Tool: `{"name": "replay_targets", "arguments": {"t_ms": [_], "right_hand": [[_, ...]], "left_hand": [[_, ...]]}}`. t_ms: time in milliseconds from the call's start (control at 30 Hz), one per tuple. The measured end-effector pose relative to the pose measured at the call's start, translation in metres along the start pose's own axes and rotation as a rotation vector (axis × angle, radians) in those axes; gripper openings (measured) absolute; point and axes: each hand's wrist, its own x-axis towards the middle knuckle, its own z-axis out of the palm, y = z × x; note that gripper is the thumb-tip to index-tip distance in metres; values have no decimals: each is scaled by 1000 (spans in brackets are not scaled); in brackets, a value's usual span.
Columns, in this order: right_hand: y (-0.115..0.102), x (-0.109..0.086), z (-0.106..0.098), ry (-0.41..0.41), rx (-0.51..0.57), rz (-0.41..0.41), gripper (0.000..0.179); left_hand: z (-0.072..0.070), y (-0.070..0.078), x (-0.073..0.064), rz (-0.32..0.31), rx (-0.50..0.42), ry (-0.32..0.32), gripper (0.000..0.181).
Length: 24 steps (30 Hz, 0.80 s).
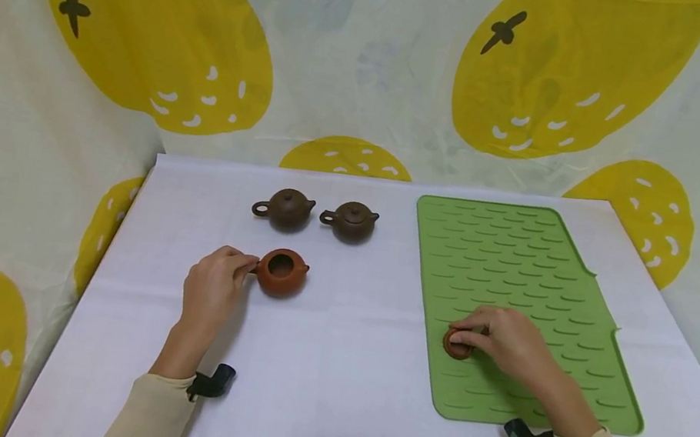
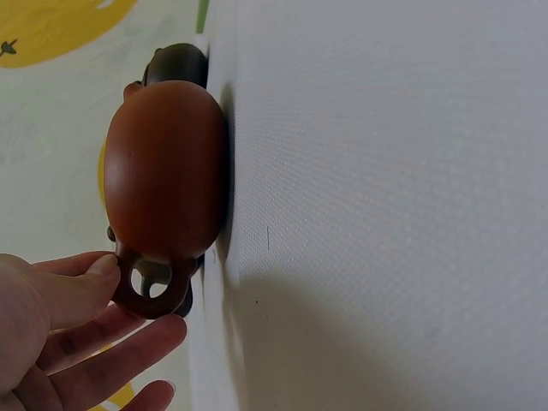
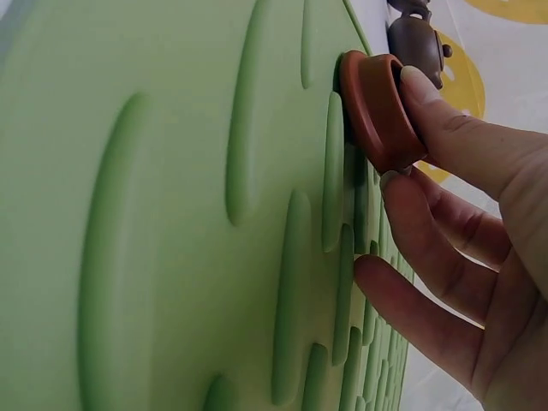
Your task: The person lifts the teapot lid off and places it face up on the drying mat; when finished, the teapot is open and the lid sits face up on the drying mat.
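Note:
My left hand (image 1: 211,296) pinches the loop handle (image 2: 144,306) of a reddish-brown clay teapot (image 1: 283,285) between thumb and fingers. The pot stands upright on the white cloth with its round mouth uncovered and its spout to the right. Over on the green mat (image 1: 501,276), my right hand (image 1: 515,351) holds a matching teapot lid (image 3: 377,111) by its rim, between thumb and fingertips. That lid is upside down, its hollow inner collar facing up, low at the mat's near left part. Whether it bears fully on the mat is hard to tell.
Two dark brown teapots, one at left (image 1: 288,211) and one at right (image 1: 353,224), stand side by side behind the reddish one, both lidded, spouts to the right. Raised ridges cover the mat. A curtain (image 1: 364,57) with yellow fruit prints hangs behind the table.

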Motion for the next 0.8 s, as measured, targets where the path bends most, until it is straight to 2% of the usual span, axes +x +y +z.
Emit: {"name": "replay_targets", "arguments": {"t_ms": [600,800], "right_hand": [[-1,-7,-10,17,-8,-10,21],[-3,-11,-16,-2,7,-2,20]], "left_hand": [[-1,1,0,-3,2,-2,12],[-1,1,0,-12,8,-8,13]]}}
